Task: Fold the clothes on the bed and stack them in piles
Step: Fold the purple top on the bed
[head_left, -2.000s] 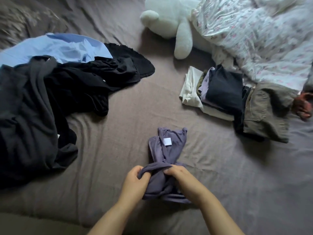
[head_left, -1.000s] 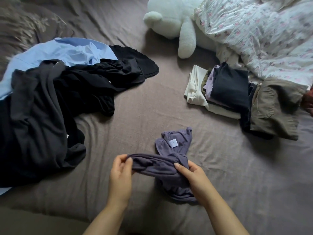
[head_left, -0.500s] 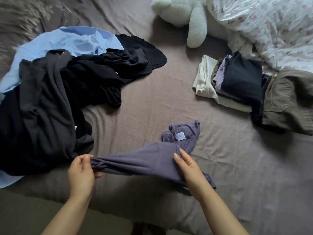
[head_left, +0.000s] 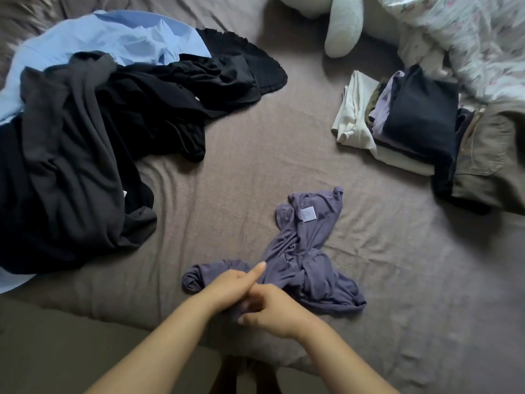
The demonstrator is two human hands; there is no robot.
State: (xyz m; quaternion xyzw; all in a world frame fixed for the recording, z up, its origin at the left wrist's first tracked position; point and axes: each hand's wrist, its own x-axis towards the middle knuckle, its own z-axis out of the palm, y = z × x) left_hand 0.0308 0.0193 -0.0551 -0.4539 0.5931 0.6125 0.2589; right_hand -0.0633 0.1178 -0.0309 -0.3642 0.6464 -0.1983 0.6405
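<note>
A crumpled purple garment [head_left: 304,251] with a small pale label lies on the grey-brown bed sheet [head_left: 241,172] near the front edge. My left hand [head_left: 233,285] and my right hand [head_left: 272,311] sit close together at its near edge, fingers curled into the fabric, the left thumb sticking out. A rolled end of the garment pokes out left of my left hand. A pile of unfolded dark clothes [head_left: 85,143] lies at the left on a light blue shirt [head_left: 119,38]. Folded clothes [head_left: 412,120] are stacked at the right.
Folded olive trousers [head_left: 488,155] lie beside the stack at the far right. A white plush toy [head_left: 343,24] and a floral duvet [head_left: 468,38] fill the back right. The bed's front edge runs just below my hands.
My left hand had pulled one end of the purple garment out to the left; now both hands have come together at its near edge and the fabric is bunched again.
</note>
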